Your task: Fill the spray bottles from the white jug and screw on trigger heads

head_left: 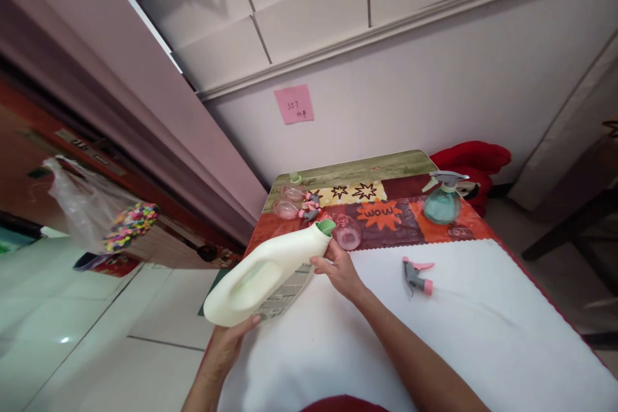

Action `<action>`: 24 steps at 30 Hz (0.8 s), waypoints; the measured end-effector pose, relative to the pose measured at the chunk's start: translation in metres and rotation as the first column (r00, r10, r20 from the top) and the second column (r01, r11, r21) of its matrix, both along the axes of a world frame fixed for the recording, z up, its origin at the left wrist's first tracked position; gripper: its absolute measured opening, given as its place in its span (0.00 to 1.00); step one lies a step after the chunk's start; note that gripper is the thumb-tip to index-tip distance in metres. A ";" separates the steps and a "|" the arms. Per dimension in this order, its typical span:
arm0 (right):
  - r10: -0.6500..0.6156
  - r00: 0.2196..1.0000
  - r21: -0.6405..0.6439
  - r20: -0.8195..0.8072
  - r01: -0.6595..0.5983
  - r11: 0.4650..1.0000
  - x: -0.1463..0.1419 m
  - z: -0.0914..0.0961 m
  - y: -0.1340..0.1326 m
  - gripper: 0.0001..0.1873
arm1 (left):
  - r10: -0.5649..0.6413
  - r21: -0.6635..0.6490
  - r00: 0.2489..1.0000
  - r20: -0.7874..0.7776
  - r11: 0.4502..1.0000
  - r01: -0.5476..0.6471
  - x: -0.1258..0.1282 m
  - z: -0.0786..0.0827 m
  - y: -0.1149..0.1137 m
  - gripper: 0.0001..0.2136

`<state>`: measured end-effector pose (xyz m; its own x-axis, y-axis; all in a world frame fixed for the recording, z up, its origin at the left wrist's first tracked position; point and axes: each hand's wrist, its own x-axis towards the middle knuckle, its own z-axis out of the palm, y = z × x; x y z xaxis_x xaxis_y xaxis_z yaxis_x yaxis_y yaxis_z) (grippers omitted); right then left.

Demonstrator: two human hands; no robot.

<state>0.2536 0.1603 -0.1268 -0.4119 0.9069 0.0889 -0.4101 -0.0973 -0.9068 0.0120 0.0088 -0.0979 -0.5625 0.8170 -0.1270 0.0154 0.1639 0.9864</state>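
Just left of the pink bottle (347, 236), I hold the white jug (290, 254) aslant, left hand (235, 333) supporting its base, right hand (340, 268) near its neck; tilting slowly, mouth (326, 226) lined up, seems safest.

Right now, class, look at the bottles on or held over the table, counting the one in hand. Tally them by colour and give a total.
White bottle: 1
Pink bottles: 3 (one near the white bottle's mouth, two farther left)
Teal spray bottle: 1
Total: 5
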 end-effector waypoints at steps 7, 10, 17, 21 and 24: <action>0.047 0.992 -0.043 -0.116 -0.052 0.998 0.004 0.009 0.002 0.27 | 0.106 0.033 0.992 0.074 0.994 -0.109 0.004 0.022 0.012 0.46; 0.048 0.981 -0.073 -0.188 -0.063 0.995 0.007 0.012 0.002 0.27 | 0.104 0.091 0.989 0.106 0.989 -0.114 0.012 0.030 0.019 0.46; 0.045 0.937 -0.124 -0.348 -0.094 0.988 0.007 0.009 0.003 0.30 | 0.085 0.180 0.996 0.032 0.980 -0.090 0.027 0.049 0.035 0.45; 0.031 0.902 -0.160 -0.431 -0.110 0.981 0.006 0.010 0.002 0.31 | 0.057 0.160 0.998 -0.004 0.985 -0.055 0.024 0.058 0.040 0.48; 0.004 0.889 -0.195 -0.458 -0.105 0.975 0.006 0.011 0.002 0.34 | 0.041 0.152 0.999 -0.015 0.988 -0.038 0.022 0.062 0.043 0.50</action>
<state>0.2593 0.1621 -0.1156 -0.4222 0.9022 0.0885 -0.7583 -0.2980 -0.5798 0.0336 0.0520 -0.0356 -0.5960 0.8029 0.0074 0.0295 0.0128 0.9995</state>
